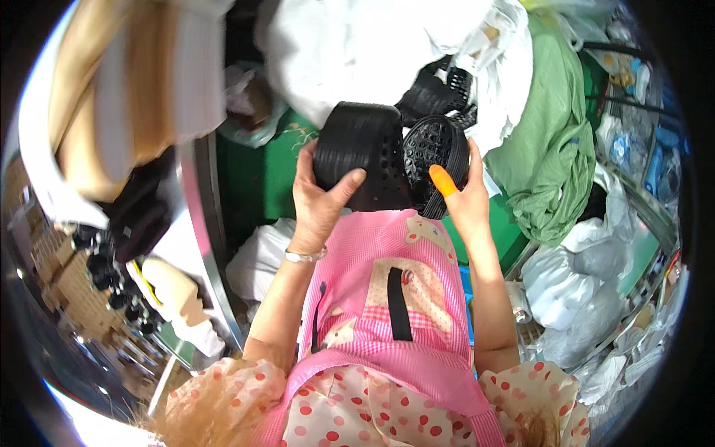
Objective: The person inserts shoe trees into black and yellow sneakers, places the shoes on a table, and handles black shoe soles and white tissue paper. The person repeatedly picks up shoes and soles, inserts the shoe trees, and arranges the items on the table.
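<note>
Left hand (316,200) grips a black perforated piece (354,153), right hand (467,205) a black studded piece (430,145), side by side near twelve o'clock. Green surface (257,179) gives room at ten — metal edge (204,165) at nine, green bag (547,141) at two.

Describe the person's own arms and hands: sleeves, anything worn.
Left hand: ungloved, silvery bangle at the wrist. Right hand: ungloved, orange finger cot on the thumb. Left sleeve and right sleeve: short, loose, cream with red and pink polka dots, leaving forearms bare.
</note>
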{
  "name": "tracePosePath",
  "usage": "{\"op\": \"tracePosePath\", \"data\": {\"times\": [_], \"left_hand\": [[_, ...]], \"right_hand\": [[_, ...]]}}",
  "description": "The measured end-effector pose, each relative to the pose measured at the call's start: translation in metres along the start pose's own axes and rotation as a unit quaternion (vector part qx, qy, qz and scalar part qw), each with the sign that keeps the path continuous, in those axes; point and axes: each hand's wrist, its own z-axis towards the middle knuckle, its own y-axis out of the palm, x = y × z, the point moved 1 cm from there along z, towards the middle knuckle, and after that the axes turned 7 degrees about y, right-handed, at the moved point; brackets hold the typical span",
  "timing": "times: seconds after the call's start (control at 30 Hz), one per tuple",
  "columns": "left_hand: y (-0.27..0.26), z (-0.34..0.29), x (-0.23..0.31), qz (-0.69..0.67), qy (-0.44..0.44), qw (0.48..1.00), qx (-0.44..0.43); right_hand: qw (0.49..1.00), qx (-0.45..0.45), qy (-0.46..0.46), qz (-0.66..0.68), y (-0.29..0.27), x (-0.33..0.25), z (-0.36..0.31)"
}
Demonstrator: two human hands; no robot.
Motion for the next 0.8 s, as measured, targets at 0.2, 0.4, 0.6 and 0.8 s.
{"op": "tracePosePath", "data": {"times": [0.2, 0.4, 0.6, 0.8], "left_hand": [[-0.115, -0.136, 0.041, 0.242, 0.111, 0.963, 0.044], [-0.250, -0.233, 0.042, 0.125, 0.036, 0.979, 0.156], [-0.348, -0.273, 0.036, -0.208, 0.084, 0.937, 0.269], [-0.377, -0.286, 0.046, -0.331, 0.154, 0.875, 0.318]], "right_hand": [[0.977, -0.160, -0.081, -0.111, 0.069, -0.071, -0.134], [0.926, -0.373, -0.042, 0.028, 0.138, -0.084, -0.243], [0.821, -0.541, 0.079, 0.162, 0.193, -0.161, -0.323], [0.632, -0.665, 0.202, 0.344, 0.224, -0.199, -0.346]]}}
